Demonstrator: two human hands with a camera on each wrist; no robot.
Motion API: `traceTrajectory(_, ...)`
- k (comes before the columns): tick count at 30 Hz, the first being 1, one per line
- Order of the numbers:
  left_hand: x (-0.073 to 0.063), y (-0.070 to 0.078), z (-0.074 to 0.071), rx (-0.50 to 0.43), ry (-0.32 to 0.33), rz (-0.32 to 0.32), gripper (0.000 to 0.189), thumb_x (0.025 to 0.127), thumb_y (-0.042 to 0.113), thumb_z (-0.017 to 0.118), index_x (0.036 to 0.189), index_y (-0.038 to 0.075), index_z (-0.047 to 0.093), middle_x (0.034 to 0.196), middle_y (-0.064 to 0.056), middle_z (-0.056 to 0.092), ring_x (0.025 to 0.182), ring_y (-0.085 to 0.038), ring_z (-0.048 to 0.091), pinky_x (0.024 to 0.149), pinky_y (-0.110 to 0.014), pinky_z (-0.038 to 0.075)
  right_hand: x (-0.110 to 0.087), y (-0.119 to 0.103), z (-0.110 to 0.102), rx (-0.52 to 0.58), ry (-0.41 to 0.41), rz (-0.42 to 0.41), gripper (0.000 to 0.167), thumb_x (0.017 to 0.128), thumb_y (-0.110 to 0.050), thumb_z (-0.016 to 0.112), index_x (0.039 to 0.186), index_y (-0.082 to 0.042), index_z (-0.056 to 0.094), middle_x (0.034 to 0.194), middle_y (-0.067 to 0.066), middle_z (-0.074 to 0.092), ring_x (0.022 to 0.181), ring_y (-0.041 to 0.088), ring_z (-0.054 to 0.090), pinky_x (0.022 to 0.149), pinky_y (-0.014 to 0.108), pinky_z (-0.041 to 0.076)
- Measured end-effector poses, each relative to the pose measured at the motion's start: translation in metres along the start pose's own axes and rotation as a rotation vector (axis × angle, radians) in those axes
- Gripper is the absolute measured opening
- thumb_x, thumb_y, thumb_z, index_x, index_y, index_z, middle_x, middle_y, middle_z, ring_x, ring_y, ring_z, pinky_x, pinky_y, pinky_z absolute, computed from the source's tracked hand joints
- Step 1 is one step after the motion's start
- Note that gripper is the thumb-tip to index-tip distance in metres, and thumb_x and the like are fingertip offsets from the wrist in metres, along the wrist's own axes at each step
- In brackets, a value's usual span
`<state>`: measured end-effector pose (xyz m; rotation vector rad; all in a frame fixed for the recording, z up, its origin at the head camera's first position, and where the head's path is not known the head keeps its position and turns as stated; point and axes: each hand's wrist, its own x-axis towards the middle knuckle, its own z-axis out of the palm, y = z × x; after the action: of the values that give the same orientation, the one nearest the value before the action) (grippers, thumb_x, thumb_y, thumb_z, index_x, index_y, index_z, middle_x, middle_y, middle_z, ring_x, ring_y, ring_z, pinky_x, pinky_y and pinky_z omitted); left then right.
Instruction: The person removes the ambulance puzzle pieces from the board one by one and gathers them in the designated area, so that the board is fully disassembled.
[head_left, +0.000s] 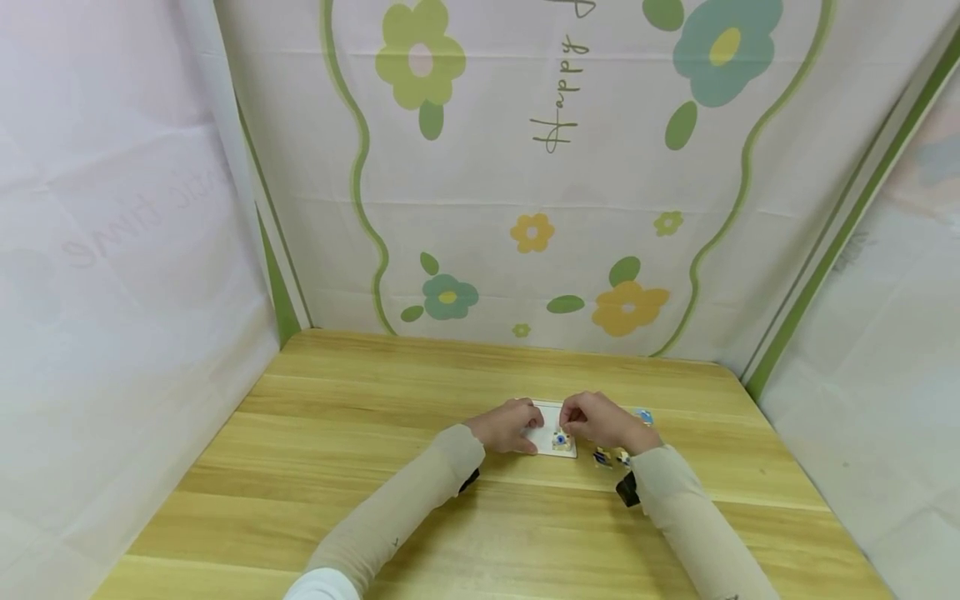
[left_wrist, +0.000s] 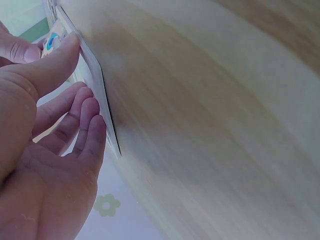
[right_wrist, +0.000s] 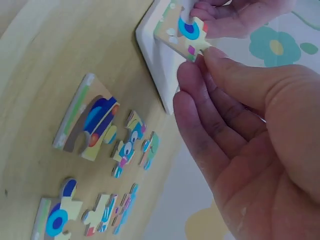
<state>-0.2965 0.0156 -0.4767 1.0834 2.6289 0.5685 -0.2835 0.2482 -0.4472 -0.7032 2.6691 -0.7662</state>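
Note:
A white puzzle tray [head_left: 550, 414] lies flat on the table between the two hands. My right hand [head_left: 602, 419] pinches a jigsaw piece [right_wrist: 173, 31] by one corner, between thumb and fingertips. The piece is beige with a blue ring and a green strip, and it overlaps the tray's near right corner. My left hand [head_left: 504, 426] rests at the tray's left side, its fingers loosely bent over it. In the left wrist view, that hand's thumb [left_wrist: 62, 57] lies along the tray's edge.
Several loose jigsaw pieces lie right of the tray, among them a car piece [right_wrist: 92, 120], a piece with eyes [right_wrist: 129, 145] and a blue wheel piece [right_wrist: 57, 217]. The wooden table [head_left: 360, 417] ends at a flowered cloth backdrop [head_left: 480, 183].

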Motion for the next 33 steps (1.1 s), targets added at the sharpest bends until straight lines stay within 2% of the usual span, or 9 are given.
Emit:
traceTrajectory(9,-0.002,0.001,0.000,0.000,-0.007,-0.008,0.046,0.094,0.027,0.082,0.134,0.008,0.068,0.132,-0.003,0.064,0.117,-0.013,0.056,0.107,-0.025,0.048,-0.010,0.009,-0.014,0.004,0.045,0.006,0.012,0.105,-0.008,0.065,0.094,-0.008,0.069,0.089,0.007,0.070,0.076,0.013,0.059,0.069,0.027,0.051)
traceTrajectory(18,0.000,-0.002,0.002,-0.002,-0.005,-0.027,0.049,0.094,0.029,0.081,0.137,0.010,0.067,0.133,-0.001,0.064,0.114,-0.009,0.056,0.106,-0.022,0.048,-0.044,0.030,-0.040,-0.005,0.041,0.018,0.010,0.104,-0.005,0.064,0.094,-0.005,0.066,0.090,0.009,0.070,0.080,0.023,0.063,0.068,0.027,0.052)
traceTrajectory(26,0.001,-0.003,0.004,-0.014,-0.008,-0.021,0.048,0.094,0.029,0.082,0.136,0.010,0.068,0.131,0.001,0.064,0.115,-0.009,0.056,0.106,-0.022,0.048,-0.077,0.057,-0.065,-0.038,0.028,0.053,0.011,0.103,-0.004,0.066,0.092,-0.005,0.065,0.089,0.009,0.069,0.075,0.008,0.059,0.067,0.026,0.051)
traceTrajectory(33,-0.001,-0.003,0.002,-0.019,-0.008,-0.019,0.048,0.094,0.028,0.081,0.136,0.010,0.068,0.133,0.001,0.064,0.116,-0.009,0.056,0.106,-0.022,0.048,-0.093,0.078,-0.071,-0.011,-0.035,0.109,0.010,0.101,-0.002,0.067,0.091,-0.005,0.068,0.087,0.006,0.068,0.076,0.013,0.057,0.067,0.026,0.049)
